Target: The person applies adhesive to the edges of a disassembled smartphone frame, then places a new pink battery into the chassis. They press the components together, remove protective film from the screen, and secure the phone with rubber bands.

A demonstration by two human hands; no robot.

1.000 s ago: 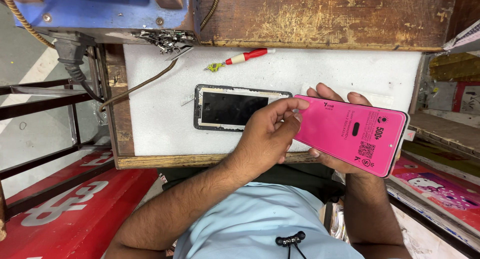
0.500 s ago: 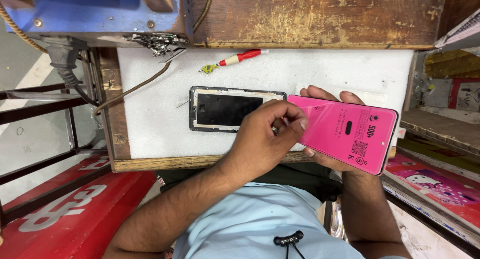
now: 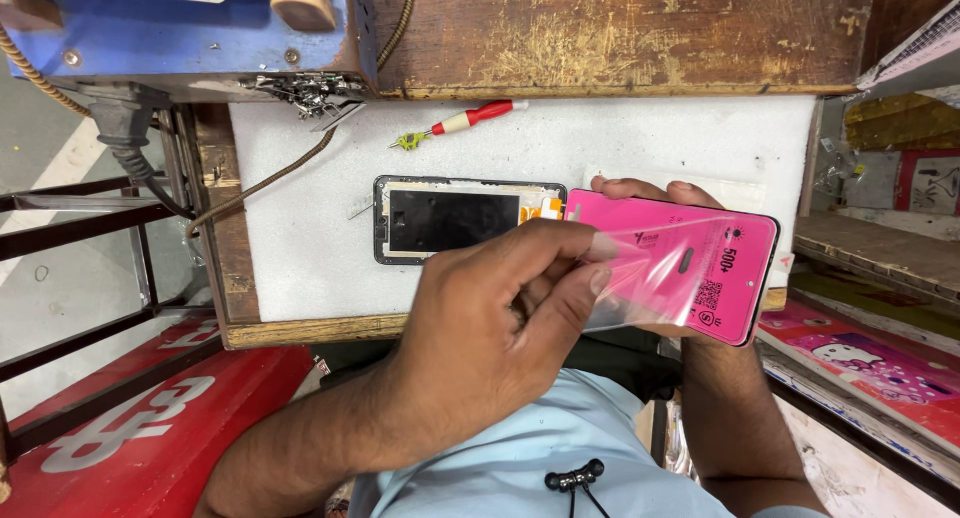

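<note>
My right hand (image 3: 648,190) holds a glossy pink phone back panel (image 3: 700,253) from beneath, with only its fingertips showing over the panel's far edge. My left hand (image 3: 495,323) pinches a clear protective film (image 3: 628,283), which is lifted off the panel's left end and stretches back to its surface. Just left of the panel, a phone frame with a dark inner plate (image 3: 465,220) lies flat on the white foam pad (image 3: 300,238). Neither hand touches it.
A red-handled screwdriver (image 3: 468,120) lies on the pad's far side. A blue machine (image 3: 180,33) with a cable and a worn wooden bench top (image 3: 620,38) stand behind. A red printed board (image 3: 130,428) and dark metal bars (image 3: 80,238) lie to the left, with coloured packets (image 3: 870,363) to the right.
My left hand has gone from touching the panel's left edge to pulling the clear film up and away from it. The panel sits slightly lower and flatter.
</note>
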